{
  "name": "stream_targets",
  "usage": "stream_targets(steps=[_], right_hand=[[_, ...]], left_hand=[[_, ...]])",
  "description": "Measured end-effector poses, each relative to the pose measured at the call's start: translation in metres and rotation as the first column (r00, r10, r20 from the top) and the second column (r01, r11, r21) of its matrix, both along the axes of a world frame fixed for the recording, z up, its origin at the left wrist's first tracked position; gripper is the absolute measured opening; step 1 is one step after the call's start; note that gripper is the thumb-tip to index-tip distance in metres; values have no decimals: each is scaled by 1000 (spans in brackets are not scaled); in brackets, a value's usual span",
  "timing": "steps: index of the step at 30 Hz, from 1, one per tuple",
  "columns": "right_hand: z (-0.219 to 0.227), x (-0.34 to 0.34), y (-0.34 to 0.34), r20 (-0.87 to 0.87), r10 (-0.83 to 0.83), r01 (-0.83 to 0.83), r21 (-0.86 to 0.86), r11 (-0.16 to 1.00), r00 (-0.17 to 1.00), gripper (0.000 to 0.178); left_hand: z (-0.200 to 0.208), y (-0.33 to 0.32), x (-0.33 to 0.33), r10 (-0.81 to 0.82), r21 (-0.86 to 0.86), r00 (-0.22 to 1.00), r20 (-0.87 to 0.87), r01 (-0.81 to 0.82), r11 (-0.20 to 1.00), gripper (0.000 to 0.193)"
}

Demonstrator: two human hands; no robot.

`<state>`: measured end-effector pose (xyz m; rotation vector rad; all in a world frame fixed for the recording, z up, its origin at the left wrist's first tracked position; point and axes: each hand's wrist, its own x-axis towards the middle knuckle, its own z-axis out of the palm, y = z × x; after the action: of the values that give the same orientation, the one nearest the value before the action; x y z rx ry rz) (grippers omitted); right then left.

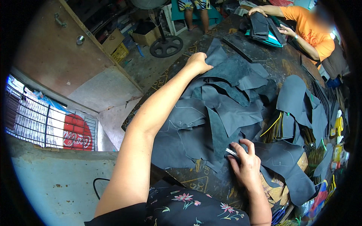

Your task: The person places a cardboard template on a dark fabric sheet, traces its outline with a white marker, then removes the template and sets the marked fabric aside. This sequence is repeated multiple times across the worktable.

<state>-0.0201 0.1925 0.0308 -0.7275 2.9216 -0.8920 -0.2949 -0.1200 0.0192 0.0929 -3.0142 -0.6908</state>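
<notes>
My left hand (199, 63) reaches to the far edge of the table, its fingers closed on a dark grey leather piece (217, 52). Close to my body on the right, my right hand (247, 160) is closed on a slim silver pen-like tool (231, 152), mostly hidden by the fingers. Between the two hands lies a loose heap of overlapping dark leather sheets (237, 109), some smooth, some with the rough side up. Thin pale outlines are drawn on a few of them, such as the leather sheet (188, 115) left of the heap.
Stacked cut leather pieces (292, 98) and bundles tied with green string stand on the right, beside yellow-handled scissors (338, 126). Across the dark table (196, 179), a person in orange (301, 28) handles folded dark material (260, 28). A wooden door (75, 52) is at the left.
</notes>
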Motion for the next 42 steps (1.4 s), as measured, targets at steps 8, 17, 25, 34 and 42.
stream_targets(steps=[8,17,25,34,42], right_hand=[[0,1,0,0,-2,2,-6,1000,1000,48],[0,-9,11,28,-14,24,-395,918,1000,42],[43,-25,23,385,100,256,-765,591,917,51],[33,-32,21,564,73,396,-661,637,823,41],[16,-5,53,704,-2,466,-469,750,710,22]], left_hand=[[59,1,7,32,284,816,-577,163,945,30],[131,21,115,-111,905,908,-404,414,98,49],[103,70,172,-278,947,909,-311,322,-6,57],[77,89,176,-499,306,862,-89,500,810,72],[45,-19,69,-146,327,956,-254,227,917,17]])
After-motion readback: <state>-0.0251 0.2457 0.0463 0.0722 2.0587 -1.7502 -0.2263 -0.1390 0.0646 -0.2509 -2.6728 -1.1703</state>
